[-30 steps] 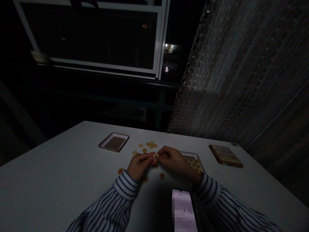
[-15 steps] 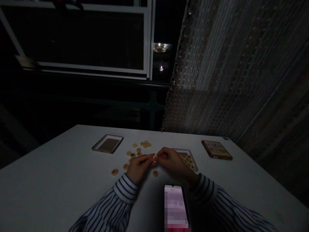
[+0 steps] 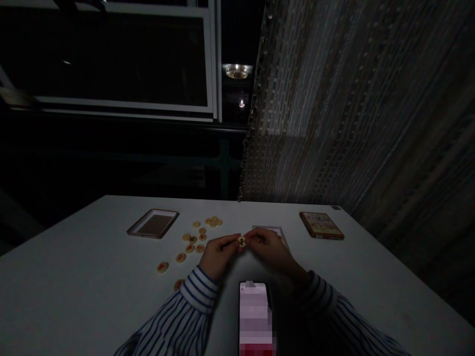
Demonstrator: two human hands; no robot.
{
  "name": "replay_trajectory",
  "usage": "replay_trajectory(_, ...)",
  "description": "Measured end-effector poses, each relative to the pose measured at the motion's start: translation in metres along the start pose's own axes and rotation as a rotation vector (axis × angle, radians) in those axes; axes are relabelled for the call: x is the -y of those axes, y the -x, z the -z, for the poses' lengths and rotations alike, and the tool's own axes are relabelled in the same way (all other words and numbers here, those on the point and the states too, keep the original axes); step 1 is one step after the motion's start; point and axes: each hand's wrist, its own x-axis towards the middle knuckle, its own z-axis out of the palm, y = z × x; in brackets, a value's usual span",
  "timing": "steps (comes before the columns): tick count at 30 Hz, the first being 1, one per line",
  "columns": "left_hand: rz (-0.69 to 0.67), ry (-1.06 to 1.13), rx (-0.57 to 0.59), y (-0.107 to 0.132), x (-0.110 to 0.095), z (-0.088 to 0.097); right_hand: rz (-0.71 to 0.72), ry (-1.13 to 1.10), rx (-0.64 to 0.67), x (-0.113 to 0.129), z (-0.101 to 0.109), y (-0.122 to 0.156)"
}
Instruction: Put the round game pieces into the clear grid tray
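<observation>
The room is dim. My left hand (image 3: 218,256) and my right hand (image 3: 269,249) meet over a white table (image 3: 74,277), and both pinch one small round yellowish game piece (image 3: 241,241) between their fingertips. The piece bears a dark mark. Several more round pieces (image 3: 196,238) lie scattered on the table left of my hands. Behind my right hand sits a shallow white tray (image 3: 267,230), mostly hidden by the hand. Both sleeves are blue and white striped.
A lit phone (image 3: 256,316) lies at the near edge between my arms. An open box half (image 3: 153,223) lies at the far left and a printed box lid (image 3: 321,225) at the far right. A bead curtain (image 3: 352,113) hangs behind the table, a dark window to its left.
The view has swung to the right, so everything sits further left in the picture. My hands still hold the piece together, now turned so that its dark mark shows.
</observation>
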Motion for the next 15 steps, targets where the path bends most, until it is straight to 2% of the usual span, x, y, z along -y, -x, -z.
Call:
replay_trajectory(8,-0.012,-0.004,0.048,-0.007,-0.008,-0.016,0.009,-0.172,0.006,-0.011,0.013,0.008)
replay_trajectory(12,-0.036,0.013,0.069,-0.012,0.002,-0.023,0.016,-0.24,-0.048,-0.021,0.014,0.013)
replay_trajectory(15,-0.025,0.022,0.085,-0.011,0.015,-0.026,-0.004,-0.172,-0.101,-0.032,0.016,0.019)
